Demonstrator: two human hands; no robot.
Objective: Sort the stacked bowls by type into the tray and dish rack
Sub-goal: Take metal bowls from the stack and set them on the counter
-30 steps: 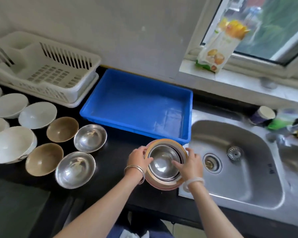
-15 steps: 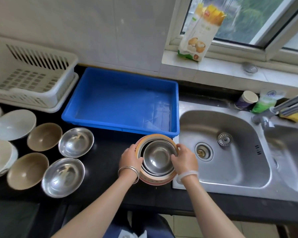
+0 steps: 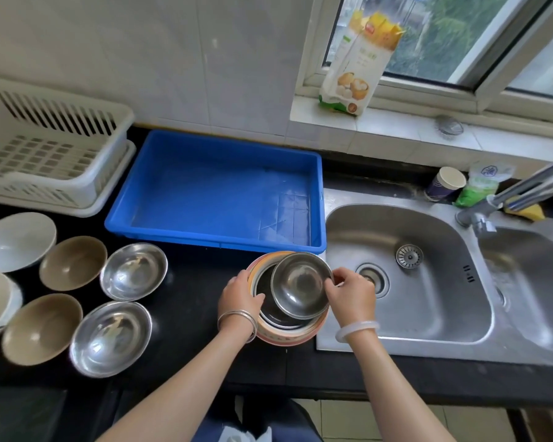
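Head view: right hand (image 3: 351, 295) pinches steel bowl (image 3: 300, 287) rim; left hand (image 3: 240, 298) grips stack (image 3: 288, 336) edge.

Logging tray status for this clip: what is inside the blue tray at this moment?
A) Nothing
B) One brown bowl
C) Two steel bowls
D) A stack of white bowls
A: the blue tray shows only its bare floor, while the right hand tilts a steel bowl up from the stack that the left hand steadies on the counter.

sink (image 3: 406, 317) | faucet (image 3: 537, 183) | paper cup (image 3: 446, 184) (upright) | food packet (image 3: 358, 62) on windowsill (image 3: 406, 130)
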